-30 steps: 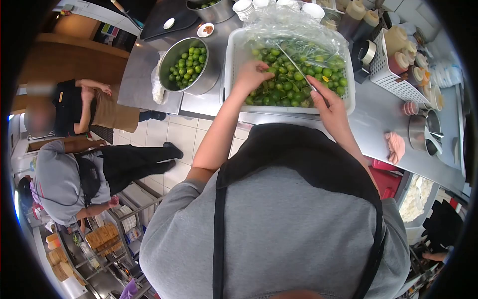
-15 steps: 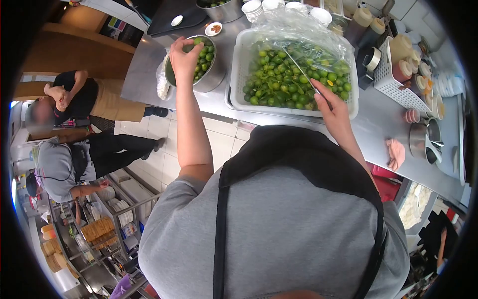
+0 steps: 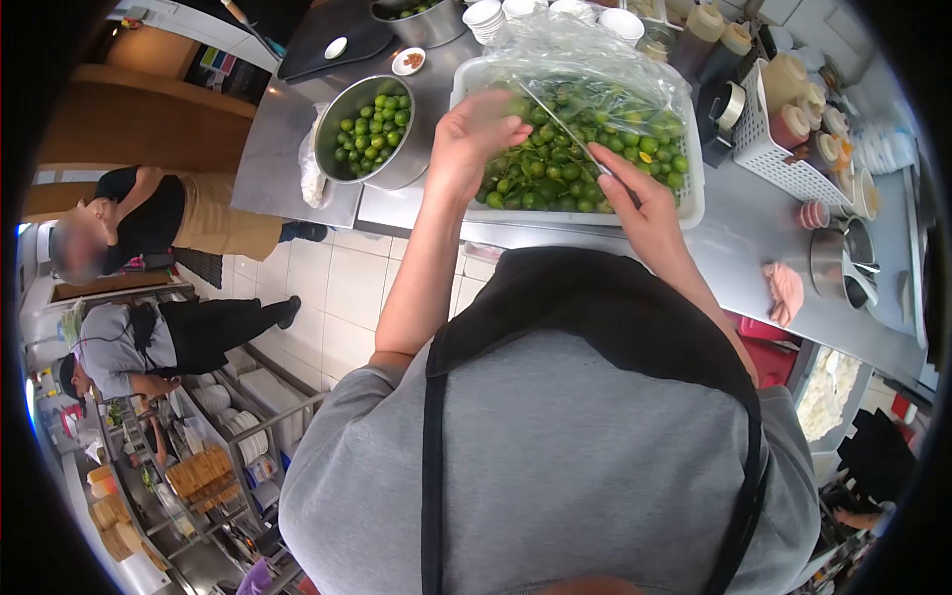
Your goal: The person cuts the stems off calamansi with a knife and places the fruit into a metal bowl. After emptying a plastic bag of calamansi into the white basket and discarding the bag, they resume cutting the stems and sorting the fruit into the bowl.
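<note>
My right hand [image 3: 640, 203] is wrapped round the handle of a knife [image 3: 557, 117], its thin blade slanting up and left over the limes. Small green limes [image 3: 555, 174], some with leaves, lie in a white plastic crate [image 3: 696, 188]. Clear plastic sheeting [image 3: 595, 59] covers the far part of the crate. Above its left side is my left hand [image 3: 471, 139], fingers stretched toward the limes and smeared by motion, thumb apart; I see nothing held. Left of that hand stands a round metal pot [image 3: 407, 164] with more limes [image 3: 372, 134] inside.
Behind the pot are a small dish [image 3: 408, 61], a black tray [image 3: 342, 45] and a second metal pot [image 3: 421, 25]. A bottle basket [image 3: 793, 164] and pink cloth [image 3: 783, 293] are on the right. Two people [image 3: 144, 218] [image 3: 139, 337] stand left, beyond the counter.
My left hand has moved right, from inside the metal pot's rim to above the crate, and the lime at its fingers is gone from them. My right hand still holds the knife.
</note>
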`<act>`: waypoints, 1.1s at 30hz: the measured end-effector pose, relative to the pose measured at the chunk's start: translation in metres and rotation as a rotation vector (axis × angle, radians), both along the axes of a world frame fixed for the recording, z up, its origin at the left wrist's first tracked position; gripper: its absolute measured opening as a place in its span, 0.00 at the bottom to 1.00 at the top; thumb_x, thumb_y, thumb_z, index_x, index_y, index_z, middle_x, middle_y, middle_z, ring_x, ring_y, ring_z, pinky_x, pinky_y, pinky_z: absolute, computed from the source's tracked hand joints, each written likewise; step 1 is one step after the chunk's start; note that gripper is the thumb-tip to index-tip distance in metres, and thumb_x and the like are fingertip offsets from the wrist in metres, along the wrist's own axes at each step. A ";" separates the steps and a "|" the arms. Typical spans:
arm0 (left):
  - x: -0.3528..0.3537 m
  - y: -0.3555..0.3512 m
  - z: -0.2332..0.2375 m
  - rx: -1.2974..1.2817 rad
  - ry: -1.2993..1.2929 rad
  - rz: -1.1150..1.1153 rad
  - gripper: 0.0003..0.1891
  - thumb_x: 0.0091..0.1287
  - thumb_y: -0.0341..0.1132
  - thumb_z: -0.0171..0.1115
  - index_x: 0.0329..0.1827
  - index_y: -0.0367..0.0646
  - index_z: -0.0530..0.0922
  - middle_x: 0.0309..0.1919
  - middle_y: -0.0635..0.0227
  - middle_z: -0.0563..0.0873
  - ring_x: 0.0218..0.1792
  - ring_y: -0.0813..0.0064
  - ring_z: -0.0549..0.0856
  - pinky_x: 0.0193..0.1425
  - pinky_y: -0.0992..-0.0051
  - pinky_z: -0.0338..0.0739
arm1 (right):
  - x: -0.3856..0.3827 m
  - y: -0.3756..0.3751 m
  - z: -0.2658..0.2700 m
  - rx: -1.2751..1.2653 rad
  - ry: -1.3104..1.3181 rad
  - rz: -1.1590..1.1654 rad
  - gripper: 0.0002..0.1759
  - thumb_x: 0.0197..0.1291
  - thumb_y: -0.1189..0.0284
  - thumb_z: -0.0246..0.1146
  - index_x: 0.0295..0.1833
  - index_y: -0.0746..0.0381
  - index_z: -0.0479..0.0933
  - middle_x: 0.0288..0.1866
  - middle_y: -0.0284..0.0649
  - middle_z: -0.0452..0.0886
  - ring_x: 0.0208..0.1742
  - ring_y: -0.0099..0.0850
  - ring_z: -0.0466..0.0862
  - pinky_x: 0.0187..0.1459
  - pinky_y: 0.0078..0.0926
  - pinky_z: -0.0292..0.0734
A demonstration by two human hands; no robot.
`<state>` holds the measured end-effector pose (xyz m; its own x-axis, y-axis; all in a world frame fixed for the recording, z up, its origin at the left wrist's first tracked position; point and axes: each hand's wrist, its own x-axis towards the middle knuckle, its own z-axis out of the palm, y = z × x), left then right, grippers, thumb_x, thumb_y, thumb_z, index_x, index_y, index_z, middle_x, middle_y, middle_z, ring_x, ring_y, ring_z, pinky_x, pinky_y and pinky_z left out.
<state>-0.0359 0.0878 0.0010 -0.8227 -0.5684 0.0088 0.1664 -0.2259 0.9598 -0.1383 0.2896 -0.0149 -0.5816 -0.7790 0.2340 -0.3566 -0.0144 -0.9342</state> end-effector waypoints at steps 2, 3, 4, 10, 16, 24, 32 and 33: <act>-0.003 0.003 -0.001 0.010 0.003 0.010 0.13 0.59 0.21 0.59 0.48 0.35 0.74 0.41 0.64 0.81 0.42 0.68 0.83 0.48 0.72 0.79 | 0.003 -0.001 0.004 -0.013 0.001 0.019 0.18 0.63 0.71 0.55 0.59 0.60 0.71 0.53 0.44 0.78 0.53 0.32 0.78 0.52 0.23 0.70; -0.004 0.004 -0.002 0.016 0.043 0.028 0.12 0.59 0.22 0.59 0.46 0.36 0.74 0.40 0.64 0.81 0.42 0.70 0.82 0.49 0.71 0.79 | 0.004 -0.001 0.005 -0.013 0.000 0.019 0.18 0.63 0.71 0.55 0.59 0.60 0.71 0.53 0.44 0.78 0.53 0.32 0.78 0.52 0.23 0.70; -0.006 0.004 -0.002 0.021 0.084 0.046 0.10 0.60 0.22 0.59 0.45 0.37 0.75 0.40 0.64 0.81 0.42 0.71 0.82 0.50 0.70 0.78 | 0.005 0.000 0.006 0.006 0.006 0.027 0.18 0.63 0.71 0.55 0.58 0.59 0.72 0.52 0.44 0.78 0.51 0.32 0.78 0.51 0.23 0.71; -0.010 0.009 0.002 0.006 0.079 0.102 0.09 0.59 0.22 0.59 0.42 0.38 0.75 0.38 0.64 0.81 0.41 0.75 0.81 0.51 0.68 0.78 | 0.005 0.000 0.003 0.021 0.040 0.007 0.18 0.62 0.71 0.55 0.58 0.56 0.72 0.50 0.45 0.79 0.44 0.33 0.79 0.46 0.24 0.72; -0.016 0.015 -0.017 -0.190 -0.022 0.075 0.09 0.58 0.21 0.60 0.41 0.37 0.76 0.35 0.65 0.83 0.37 0.77 0.82 0.47 0.76 0.76 | 0.000 -0.002 0.004 0.038 0.119 -0.037 0.18 0.62 0.71 0.56 0.58 0.55 0.73 0.43 0.45 0.81 0.37 0.33 0.79 0.41 0.25 0.72; -0.006 0.047 -0.014 -0.248 -0.177 -0.137 0.14 0.52 0.24 0.67 0.42 0.41 0.78 0.35 0.70 0.83 0.37 0.82 0.80 0.44 0.82 0.74 | -0.006 -0.006 -0.009 0.039 0.134 -0.114 0.17 0.62 0.70 0.56 0.57 0.56 0.73 0.40 0.45 0.81 0.36 0.34 0.78 0.39 0.24 0.72; -0.010 0.009 -0.024 -0.126 0.031 0.215 0.13 0.56 0.20 0.62 0.44 0.34 0.76 0.35 0.67 0.82 0.36 0.80 0.81 0.45 0.80 0.76 | 0.006 0.006 -0.007 0.024 0.084 -0.002 0.17 0.62 0.70 0.55 0.58 0.58 0.73 0.46 0.45 0.80 0.40 0.35 0.79 0.44 0.26 0.72; -0.011 0.009 -0.024 -0.127 0.034 0.216 0.13 0.56 0.20 0.62 0.44 0.34 0.76 0.35 0.67 0.82 0.36 0.80 0.81 0.45 0.80 0.76 | 0.007 0.006 -0.007 0.022 0.087 -0.002 0.17 0.62 0.70 0.55 0.58 0.58 0.73 0.46 0.45 0.80 0.40 0.35 0.79 0.44 0.26 0.72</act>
